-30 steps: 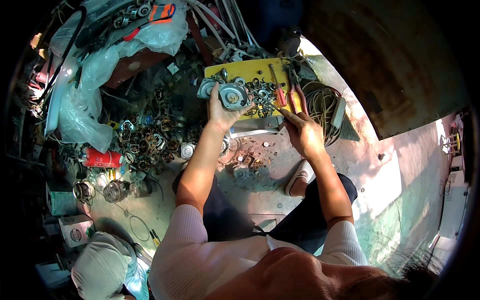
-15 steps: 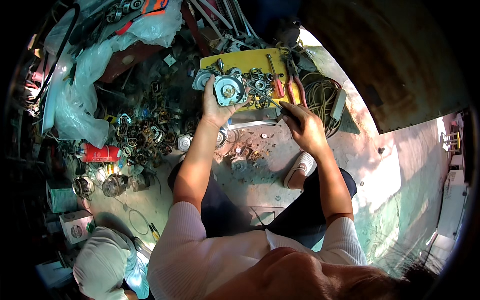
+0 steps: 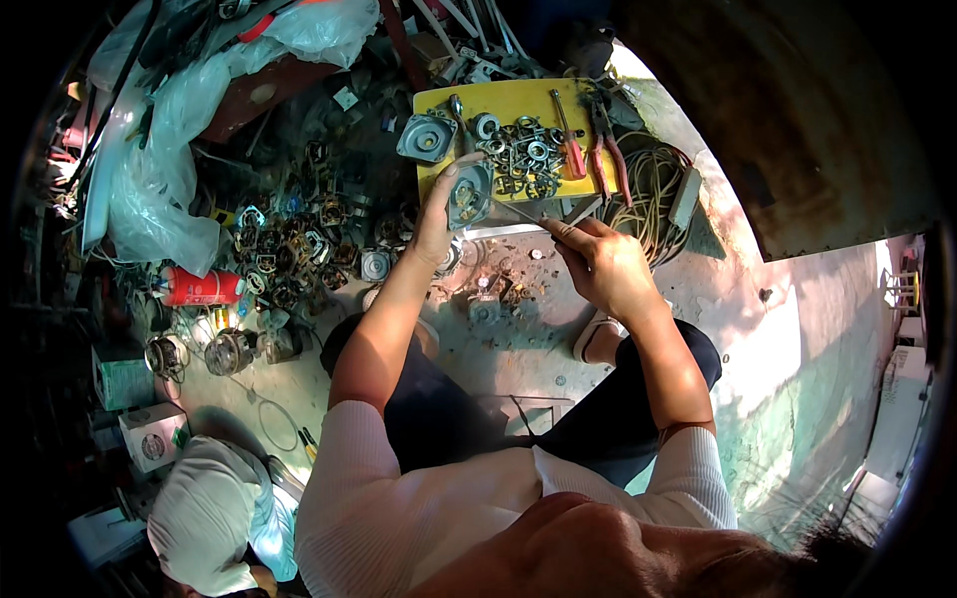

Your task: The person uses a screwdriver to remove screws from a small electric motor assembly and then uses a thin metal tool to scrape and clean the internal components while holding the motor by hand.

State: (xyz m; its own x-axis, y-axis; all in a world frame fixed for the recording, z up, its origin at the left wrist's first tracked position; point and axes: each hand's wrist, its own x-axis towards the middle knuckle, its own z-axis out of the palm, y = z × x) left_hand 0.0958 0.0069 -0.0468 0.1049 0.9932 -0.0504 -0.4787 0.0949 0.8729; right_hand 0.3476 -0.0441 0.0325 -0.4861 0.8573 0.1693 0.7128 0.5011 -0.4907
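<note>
My left hand (image 3: 436,227) gripped a round metal motor part (image 3: 469,194); my right hand (image 3: 605,267) pinched a thin tool (image 3: 520,211) against it, over a yellow board (image 3: 518,100). A red can (image 3: 202,287) lay left, white boxes (image 3: 150,439) beyond.

Two small cardboard boxes (image 3: 152,439) and a green box (image 3: 120,377) stand at the left floor edge.

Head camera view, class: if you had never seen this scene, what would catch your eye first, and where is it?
First, the yellow board at the top centre, heaped with metal rings and red-handled pliers. Just below it the left hand grips a round metal housing, while the right hand points a thin tool at it. To the left, small metal parts litter the floor beside a red can.
</note>
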